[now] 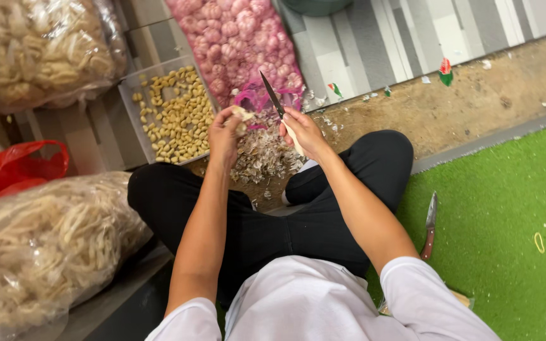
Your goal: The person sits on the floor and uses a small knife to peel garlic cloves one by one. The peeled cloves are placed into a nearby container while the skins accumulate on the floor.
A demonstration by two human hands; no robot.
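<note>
My left hand pinches a pale garlic clove between thumb and fingers, above a heap of papery garlic skins on the floor between my crossed legs. My right hand grips a small knife by its light handle, with the dark blade pointing up and away, close to the clove. Just left of my left hand stands a clear plastic tray with many peeled cloves in it.
A pink mesh sack of garlic bulbs lies ahead. Large clear bags of pale peelings sit at my left, with a red plastic bag between them. A second knife lies on the green turf mat at my right.
</note>
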